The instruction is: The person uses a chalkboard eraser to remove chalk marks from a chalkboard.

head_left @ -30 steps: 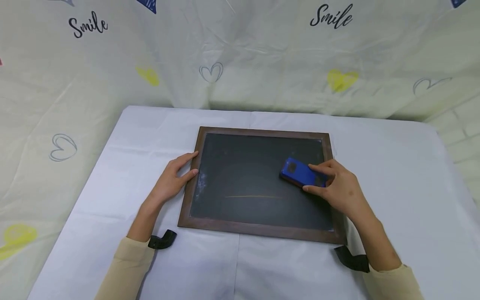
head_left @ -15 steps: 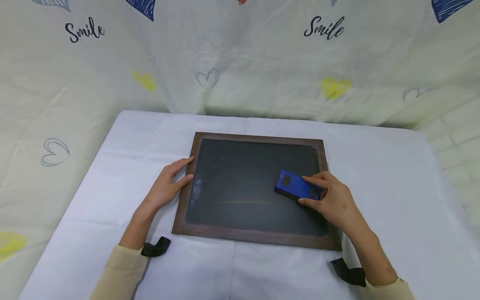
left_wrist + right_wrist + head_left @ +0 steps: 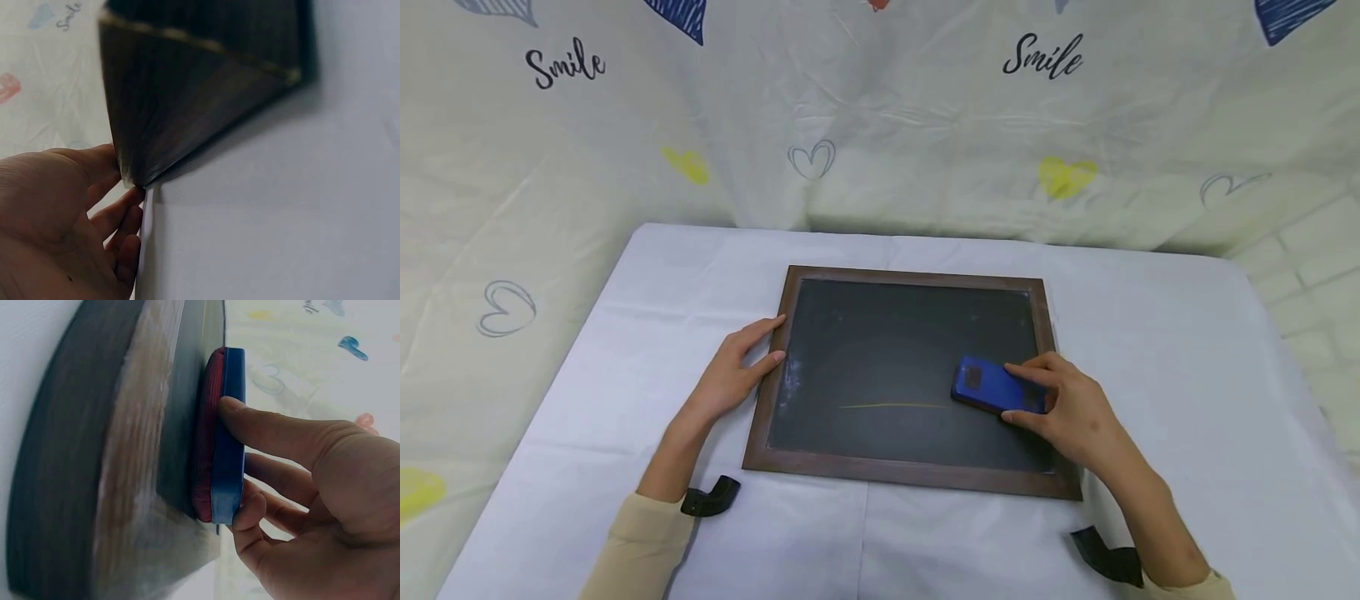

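Observation:
A framed chalkboard [image 3: 880, 346] lies flat on the table, with a thin yellow chalk line [image 3: 893, 406] across its lower middle and a whitish smudge [image 3: 788, 382] near its left side. My right hand [image 3: 1071, 408] grips a blue chalkboard eraser [image 3: 992, 385] by its long sides, thumb on one and fingers on the other. In the right wrist view its dark red felt [image 3: 207, 437] faces the board. At the left edge my left hand [image 3: 726, 379] touches the brown wooden frame [image 3: 765, 408] with extended thumb and fingertips.
White cloth [image 3: 1165, 367] covers the table. Behind it hangs a pale curtain [image 3: 910, 108] printed with hearts and the word Smile. Black curved straps [image 3: 711, 497] stick out at both wrists.
My right hand has moved the eraser toward the near side of the board, closer to the level of the chalk line. The left hand stays at the frame. The head view has tilted slightly.

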`<state>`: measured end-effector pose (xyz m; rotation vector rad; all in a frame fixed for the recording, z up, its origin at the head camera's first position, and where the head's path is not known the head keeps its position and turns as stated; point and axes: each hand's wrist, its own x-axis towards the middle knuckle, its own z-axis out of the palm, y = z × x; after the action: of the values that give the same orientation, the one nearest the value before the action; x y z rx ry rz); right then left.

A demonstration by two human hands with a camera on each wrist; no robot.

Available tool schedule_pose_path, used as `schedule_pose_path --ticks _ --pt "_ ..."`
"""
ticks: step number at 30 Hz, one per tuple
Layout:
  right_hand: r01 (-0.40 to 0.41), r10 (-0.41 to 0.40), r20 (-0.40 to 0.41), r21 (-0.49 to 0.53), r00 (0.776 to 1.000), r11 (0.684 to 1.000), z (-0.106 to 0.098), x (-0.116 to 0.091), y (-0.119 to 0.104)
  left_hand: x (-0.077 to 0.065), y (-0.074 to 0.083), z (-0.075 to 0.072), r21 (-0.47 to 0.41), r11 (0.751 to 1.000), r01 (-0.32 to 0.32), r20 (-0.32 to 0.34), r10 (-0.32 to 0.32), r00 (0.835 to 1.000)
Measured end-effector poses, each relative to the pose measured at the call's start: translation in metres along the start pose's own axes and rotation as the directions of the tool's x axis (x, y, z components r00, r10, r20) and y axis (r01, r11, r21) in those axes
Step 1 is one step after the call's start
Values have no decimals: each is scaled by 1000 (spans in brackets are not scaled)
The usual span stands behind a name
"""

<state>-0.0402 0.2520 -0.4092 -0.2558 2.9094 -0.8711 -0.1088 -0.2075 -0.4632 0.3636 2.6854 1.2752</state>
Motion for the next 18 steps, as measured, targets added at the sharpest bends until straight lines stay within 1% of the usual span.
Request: schedule_pose_path --ticks 5,10,18 --pt "16 -16 16 -8 1000 1000 -1 -6 2 -1 1 -1 -2 1000 -7 1 7 1000" --pt "43 -42 20 -12 999 999 0 -9 4 -2 2 -1 -8 1000 3 2 -3 1000" --pt "52 -51 30 -13 998 999 1 -11 3 -2 2 0 -10 1000 23 -5 -23 1000"
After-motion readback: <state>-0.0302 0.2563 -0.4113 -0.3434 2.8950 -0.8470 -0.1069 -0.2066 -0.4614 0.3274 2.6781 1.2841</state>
